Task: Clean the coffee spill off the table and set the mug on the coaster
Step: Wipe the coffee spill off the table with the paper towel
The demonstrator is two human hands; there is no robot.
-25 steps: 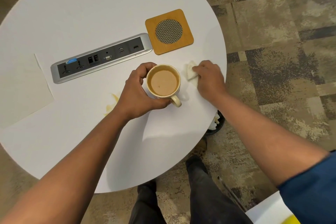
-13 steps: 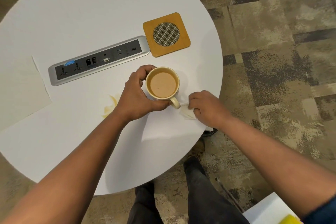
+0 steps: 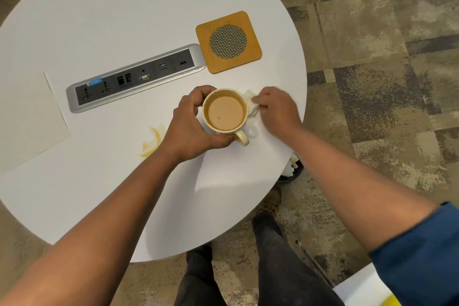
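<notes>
A cream mug (image 3: 225,112) full of milky coffee stands on the round white table (image 3: 124,20), its handle toward me. My left hand (image 3: 191,124) wraps around the mug's left side. My right hand (image 3: 278,109) presses a crumpled white tissue (image 3: 249,95) to the table just right of the mug. A yellowish coffee stain (image 3: 152,141) lies on the table left of my left wrist. The square wooden coaster (image 3: 228,41) with a round mesh centre sits behind the mug with nothing on it.
A silver power and data socket strip (image 3: 134,77) is set into the table left of the coaster. A white sheet of paper (image 3: 27,117) lies at the left edge. Below the table's right edge a bin (image 3: 291,169) holds used tissue. My legs stand on patterned carpet.
My right hand with the tissue has swept from the mug's near right side back up to its far right side. The mug and my left hand have stayed put.
</notes>
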